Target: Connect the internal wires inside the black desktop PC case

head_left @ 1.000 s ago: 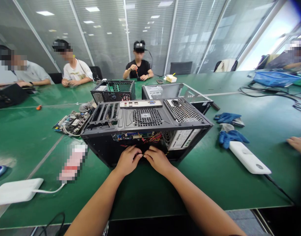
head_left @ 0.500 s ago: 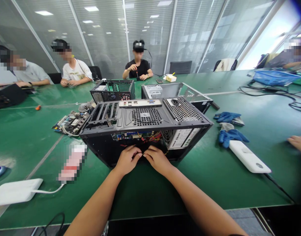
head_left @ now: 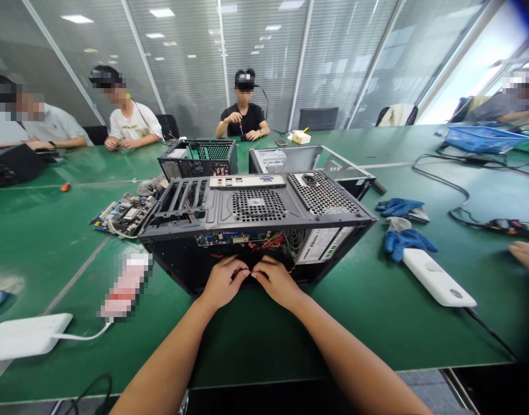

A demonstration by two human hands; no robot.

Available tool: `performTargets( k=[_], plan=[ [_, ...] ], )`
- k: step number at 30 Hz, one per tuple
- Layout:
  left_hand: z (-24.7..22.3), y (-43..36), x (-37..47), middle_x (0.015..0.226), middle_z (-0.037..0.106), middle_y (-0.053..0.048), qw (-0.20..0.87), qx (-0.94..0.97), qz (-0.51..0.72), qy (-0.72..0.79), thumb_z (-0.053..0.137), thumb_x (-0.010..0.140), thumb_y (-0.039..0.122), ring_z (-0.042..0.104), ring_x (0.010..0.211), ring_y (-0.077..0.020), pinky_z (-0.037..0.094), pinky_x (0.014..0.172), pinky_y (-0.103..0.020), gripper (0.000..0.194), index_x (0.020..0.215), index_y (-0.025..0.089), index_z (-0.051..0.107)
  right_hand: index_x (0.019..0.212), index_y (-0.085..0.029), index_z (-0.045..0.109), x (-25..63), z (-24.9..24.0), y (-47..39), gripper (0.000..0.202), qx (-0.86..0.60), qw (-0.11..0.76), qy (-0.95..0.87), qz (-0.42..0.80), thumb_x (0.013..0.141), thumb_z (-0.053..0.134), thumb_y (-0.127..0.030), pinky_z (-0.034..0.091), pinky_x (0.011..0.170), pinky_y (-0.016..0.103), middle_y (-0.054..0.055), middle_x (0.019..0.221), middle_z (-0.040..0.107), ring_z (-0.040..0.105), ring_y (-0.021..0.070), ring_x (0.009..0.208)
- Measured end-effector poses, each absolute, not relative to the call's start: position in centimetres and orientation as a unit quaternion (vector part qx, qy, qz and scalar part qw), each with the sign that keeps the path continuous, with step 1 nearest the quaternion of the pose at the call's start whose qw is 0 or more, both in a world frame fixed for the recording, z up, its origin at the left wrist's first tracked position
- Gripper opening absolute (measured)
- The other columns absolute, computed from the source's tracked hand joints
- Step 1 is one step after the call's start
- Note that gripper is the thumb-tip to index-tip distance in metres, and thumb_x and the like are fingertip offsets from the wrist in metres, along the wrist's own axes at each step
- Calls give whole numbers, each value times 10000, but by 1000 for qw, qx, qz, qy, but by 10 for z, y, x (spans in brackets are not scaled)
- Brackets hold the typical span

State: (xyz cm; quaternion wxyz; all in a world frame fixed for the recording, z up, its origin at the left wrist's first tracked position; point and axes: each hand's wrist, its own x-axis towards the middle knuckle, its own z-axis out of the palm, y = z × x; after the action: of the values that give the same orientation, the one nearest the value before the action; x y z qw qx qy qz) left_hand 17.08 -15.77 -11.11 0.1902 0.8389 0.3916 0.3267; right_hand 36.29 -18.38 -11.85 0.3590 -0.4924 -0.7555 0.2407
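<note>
A black computer case lies in front of me, its rear panel facing up and its near side open. Inside that opening show part of a blue circuit board, red and yellow wires and a labelled power supply. At the opening's lower edge, my left hand and my right hand meet fingertip to fingertip. Both are closed in a pinch on what looks like a thin wire, mostly hidden by the fingers.
Two more cases stand behind mine. Left are a loose motherboard and a white power bank. Right are blue gloves, another white power bank, black cables and a co-worker's hand. Other people sit around the table.
At the right, a black cable has shifted, and a bundle with connectors now lies on the table near the co-worker's hand. My hands keep nearly the same pinch.
</note>
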Motion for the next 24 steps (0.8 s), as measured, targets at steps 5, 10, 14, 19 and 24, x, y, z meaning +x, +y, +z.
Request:
performTargets(
  k=[5,10,14,19,24],
  plan=[
    [-111,-157,170,835,649,-31,172,849,330,376,557,943,303,610,825,-186,497,815,-331,147,918,213,670,831,-188,657,364,-119,-183,124,-486,352,-761,247,888,605,-91,431,754,263,8,854,572,561,141,805],
    [-113,-156,169,865,672,-41,152,857,336,361,543,959,337,615,855,-195,486,804,-336,184,939,219,683,822,-189,661,365,-117,-182,168,-463,331,-783,253,927,554,-114,432,745,265,11,829,592,569,144,804],
    [-114,-157,169,847,664,-38,156,852,339,366,555,951,326,612,826,-186,481,771,-318,172,936,215,685,780,-186,651,365,-117,-183,193,-465,331,-784,245,934,551,-126,424,735,266,7,791,591,565,146,792],
    [-110,-159,170,772,629,-19,185,836,336,392,576,922,301,599,748,-163,473,691,-281,145,905,210,689,749,-185,644,363,-117,-184,210,-479,323,-785,223,931,561,-119,415,723,264,7,784,570,550,146,777],
    [-110,-158,171,754,629,-7,232,824,329,398,562,923,293,586,674,-137,454,633,-253,159,865,201,677,746,-188,639,362,-115,-186,222,-482,315,-790,213,939,549,-123,414,724,267,8,778,555,551,150,780]
  ],
)
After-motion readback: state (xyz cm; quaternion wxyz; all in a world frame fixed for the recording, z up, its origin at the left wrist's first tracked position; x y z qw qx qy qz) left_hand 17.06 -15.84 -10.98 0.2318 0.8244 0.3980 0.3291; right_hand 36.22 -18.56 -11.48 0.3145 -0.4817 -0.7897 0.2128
